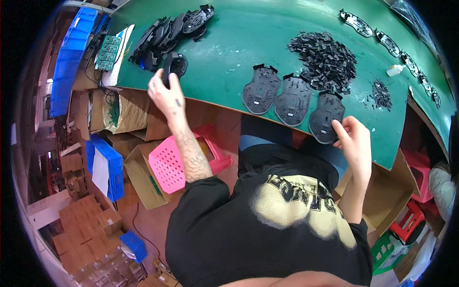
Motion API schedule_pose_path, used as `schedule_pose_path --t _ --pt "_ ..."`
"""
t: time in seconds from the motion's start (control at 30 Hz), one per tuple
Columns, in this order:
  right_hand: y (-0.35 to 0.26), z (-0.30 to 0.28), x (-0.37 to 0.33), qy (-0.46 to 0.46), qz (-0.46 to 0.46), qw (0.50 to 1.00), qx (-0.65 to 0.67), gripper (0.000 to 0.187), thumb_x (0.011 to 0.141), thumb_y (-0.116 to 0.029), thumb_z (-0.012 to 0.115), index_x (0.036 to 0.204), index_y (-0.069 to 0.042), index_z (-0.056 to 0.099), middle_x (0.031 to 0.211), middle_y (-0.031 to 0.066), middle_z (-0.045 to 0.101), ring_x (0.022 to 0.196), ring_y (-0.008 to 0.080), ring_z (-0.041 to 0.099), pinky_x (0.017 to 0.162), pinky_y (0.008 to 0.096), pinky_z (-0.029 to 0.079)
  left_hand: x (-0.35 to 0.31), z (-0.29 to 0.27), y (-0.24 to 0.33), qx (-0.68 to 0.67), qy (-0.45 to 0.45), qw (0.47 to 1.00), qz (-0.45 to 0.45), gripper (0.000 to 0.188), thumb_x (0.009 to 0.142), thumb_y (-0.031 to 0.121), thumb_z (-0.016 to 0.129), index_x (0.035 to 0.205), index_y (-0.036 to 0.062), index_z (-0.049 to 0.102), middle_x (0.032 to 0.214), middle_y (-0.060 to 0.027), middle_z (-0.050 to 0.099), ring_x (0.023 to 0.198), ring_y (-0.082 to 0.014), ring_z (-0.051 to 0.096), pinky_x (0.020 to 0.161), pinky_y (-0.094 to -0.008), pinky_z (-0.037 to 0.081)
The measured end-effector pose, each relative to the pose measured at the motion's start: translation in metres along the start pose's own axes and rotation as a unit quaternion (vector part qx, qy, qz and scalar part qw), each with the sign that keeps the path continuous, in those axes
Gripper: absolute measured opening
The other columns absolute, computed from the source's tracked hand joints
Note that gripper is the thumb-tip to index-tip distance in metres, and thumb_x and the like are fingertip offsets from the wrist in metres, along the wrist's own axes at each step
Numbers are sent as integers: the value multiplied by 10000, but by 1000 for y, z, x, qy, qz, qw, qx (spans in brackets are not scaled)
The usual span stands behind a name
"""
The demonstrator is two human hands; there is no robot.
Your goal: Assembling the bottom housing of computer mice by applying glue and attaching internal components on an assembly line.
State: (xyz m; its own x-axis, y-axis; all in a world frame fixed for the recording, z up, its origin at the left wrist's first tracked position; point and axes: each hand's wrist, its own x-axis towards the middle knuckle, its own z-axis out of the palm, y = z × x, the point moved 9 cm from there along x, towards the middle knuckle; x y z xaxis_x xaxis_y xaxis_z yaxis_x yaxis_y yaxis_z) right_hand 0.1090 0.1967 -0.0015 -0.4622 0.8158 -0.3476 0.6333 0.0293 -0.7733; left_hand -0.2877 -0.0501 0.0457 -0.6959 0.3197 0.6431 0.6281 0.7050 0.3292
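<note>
At the table's left front edge, my left hand [165,93] is closed on a black plastic shell [178,64], which looks like a computer mouse part. Just beyond it lies a heap of similar black shells [165,33]. My right hand [355,139] pinches the lower right edge of a black mouse base plate [327,115]. Two more base plates, one in the middle [292,100] and one at the left [261,89], lie beside it in a row along the front edge. Behind them is a pile of small black plastic pieces [325,60].
On the green table [229,52] stand a small white bottle [395,70] and a smaller pile of tiny black parts [381,94]. More shells [387,43] line the far right. Green circuit boards [108,52] lie left. Below are a pink stool [167,165] and cardboard boxes [143,179].
</note>
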Motion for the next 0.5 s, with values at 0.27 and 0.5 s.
schedule_pose_path --t 0.27,0.5 --pt "-28 3 13 52 -151 966 -205 418 811 -362 637 676 29 582 626 200 590 607 353 595 606 415 462 26 39 -67 -61 -138 987 -49 352 862 266 581 1141 53 617 1090 -185 633 980 -314 606 895 -351 445" --pt "-2 -86 10 255 -162 952 -57 136 770 -155 689 836 -37 700 801 100 656 684 217 628 646 306 494 29 5 -77 -106 21 986 -124 398 918 301 559 1075 -62 609 979 -210 663 863 -277 619 807 -350 469"
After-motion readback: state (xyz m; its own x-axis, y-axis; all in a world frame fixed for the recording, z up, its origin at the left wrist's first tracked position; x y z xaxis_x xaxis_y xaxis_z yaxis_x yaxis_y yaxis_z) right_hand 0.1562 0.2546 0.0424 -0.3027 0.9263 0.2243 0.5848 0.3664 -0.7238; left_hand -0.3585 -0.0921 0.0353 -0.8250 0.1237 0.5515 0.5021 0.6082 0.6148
